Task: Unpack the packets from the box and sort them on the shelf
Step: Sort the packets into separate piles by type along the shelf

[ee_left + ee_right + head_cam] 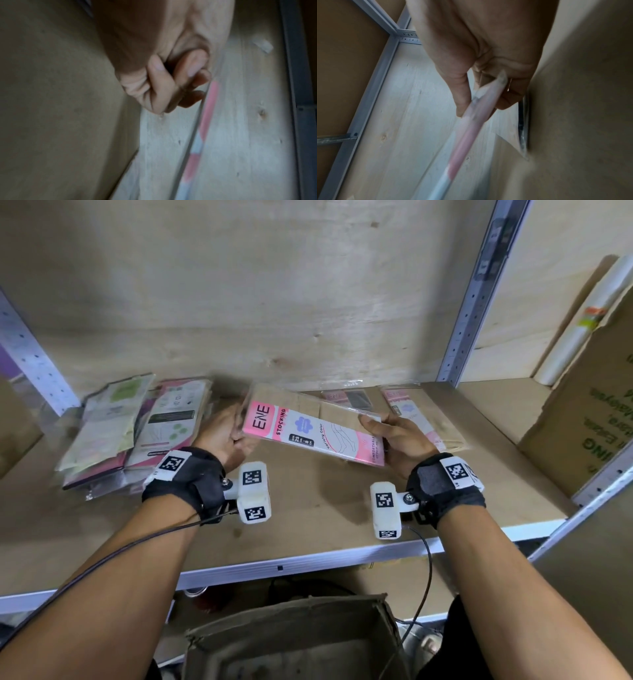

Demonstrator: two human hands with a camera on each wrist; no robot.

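Observation:
A pink and white ENE stocking packet hangs tilted just above the wooden shelf. My left hand holds its left end with curled fingers. My right hand pinches its right end between thumb and fingers. The left wrist view shows the curled left hand at the end of the packet's thin edge. Seen from the right wrist, my right hand clamps the packet edge-on. An open cardboard box sits below the shelf, its inside dim.
A leaning stack of packets lies at the shelf's left. Two flat packets lie at the back right behind my right hand. A large cardboard carton and a white roll stand right of the metal upright.

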